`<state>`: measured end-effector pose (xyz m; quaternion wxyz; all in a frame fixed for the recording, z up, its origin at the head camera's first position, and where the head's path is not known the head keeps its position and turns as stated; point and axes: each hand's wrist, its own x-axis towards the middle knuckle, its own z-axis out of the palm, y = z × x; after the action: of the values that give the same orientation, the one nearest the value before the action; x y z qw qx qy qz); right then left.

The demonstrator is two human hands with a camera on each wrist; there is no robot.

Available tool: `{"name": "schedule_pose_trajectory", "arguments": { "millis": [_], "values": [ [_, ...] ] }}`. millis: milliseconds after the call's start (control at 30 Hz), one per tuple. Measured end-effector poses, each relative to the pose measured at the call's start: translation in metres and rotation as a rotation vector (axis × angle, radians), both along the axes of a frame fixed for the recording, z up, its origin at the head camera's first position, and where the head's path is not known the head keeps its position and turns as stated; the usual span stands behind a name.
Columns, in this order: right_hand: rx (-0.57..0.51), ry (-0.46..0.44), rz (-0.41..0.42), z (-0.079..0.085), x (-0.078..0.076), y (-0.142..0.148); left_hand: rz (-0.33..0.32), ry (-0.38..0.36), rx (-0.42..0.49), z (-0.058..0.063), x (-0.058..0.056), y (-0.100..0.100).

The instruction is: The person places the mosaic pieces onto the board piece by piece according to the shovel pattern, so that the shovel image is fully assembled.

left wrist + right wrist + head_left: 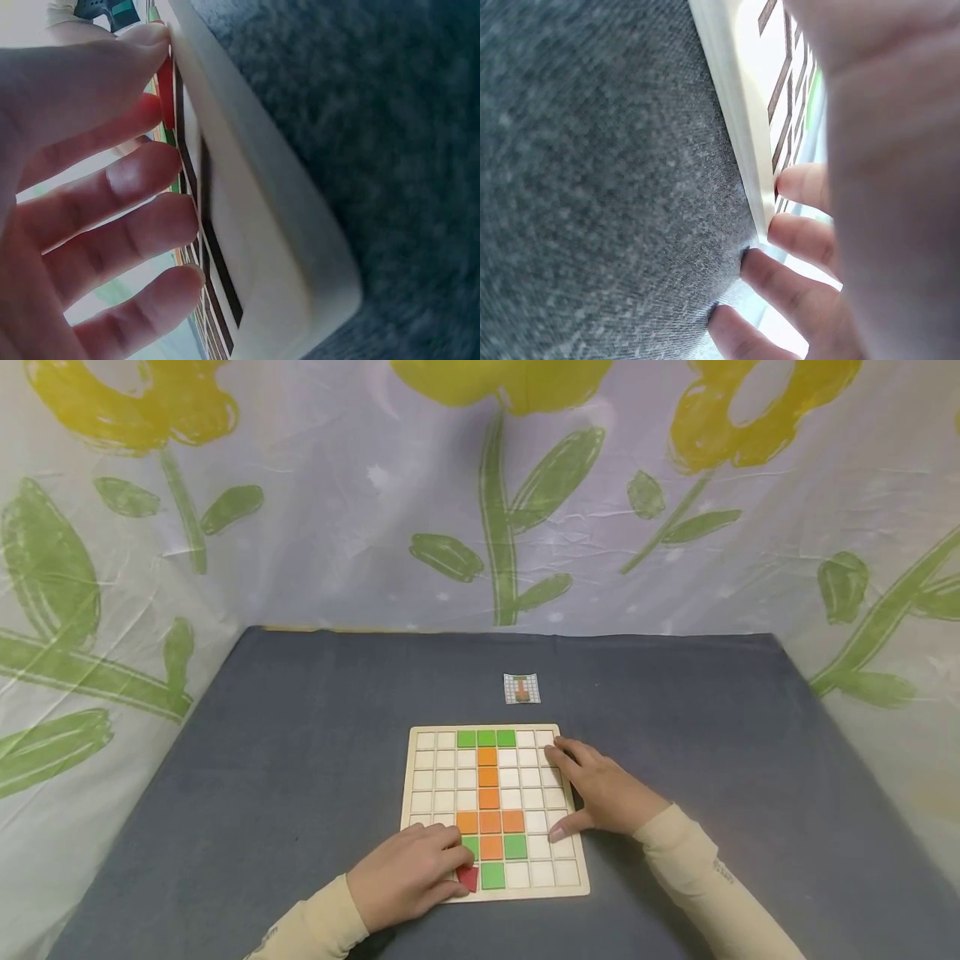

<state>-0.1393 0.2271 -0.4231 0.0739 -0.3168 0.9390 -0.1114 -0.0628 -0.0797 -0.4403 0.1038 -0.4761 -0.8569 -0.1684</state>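
A square wooden grid board (582,878) lies on the dark cloth, its cells pale apart from green and orange tiles. My left hand (412,870) is over the board's near left part. Between its thumb and index finger it pinches a red tile (467,878), which sits slightly askew at the bottom row beside a green tile (492,876). In the left wrist view the red tile (166,94) shows edge-on by the thumb. My right hand (611,793) rests along the board's right edge, fingers spread. Its fingertips (784,225) touch the rim and the cloth.
Behind the board lies a small printed card (521,688) with a coloured grid picture. Dark grey cloth (300,735) covers the table. A pale curtain (337,527) with large painted flowers hangs around its back and sides.
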Motion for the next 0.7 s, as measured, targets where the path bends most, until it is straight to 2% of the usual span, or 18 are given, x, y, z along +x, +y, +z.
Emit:
{"name": "schedule_pose_trajectory", "arguments": {
  "millis": [133,433,567,700],
  "values": [
    [0.0,0.002,-0.001,0.0,0.0,-0.001,0.012,-0.031,-0.014,0.001,0.0,0.001],
    [0.006,-0.002,-0.006,0.0,0.0,-0.001,0.044,-0.005,-0.001,0.0,0.0,0.002],
    [0.005,0.004,-0.001,0.0,0.001,-0.001,0.067,-0.079,0.008,0.006,0.001,-0.005],
    [-0.001,0.0,0.0,0.0,0.0,-0.001,0.091,-0.165,0.044,0.014,0.004,-0.022]
  ]
}}
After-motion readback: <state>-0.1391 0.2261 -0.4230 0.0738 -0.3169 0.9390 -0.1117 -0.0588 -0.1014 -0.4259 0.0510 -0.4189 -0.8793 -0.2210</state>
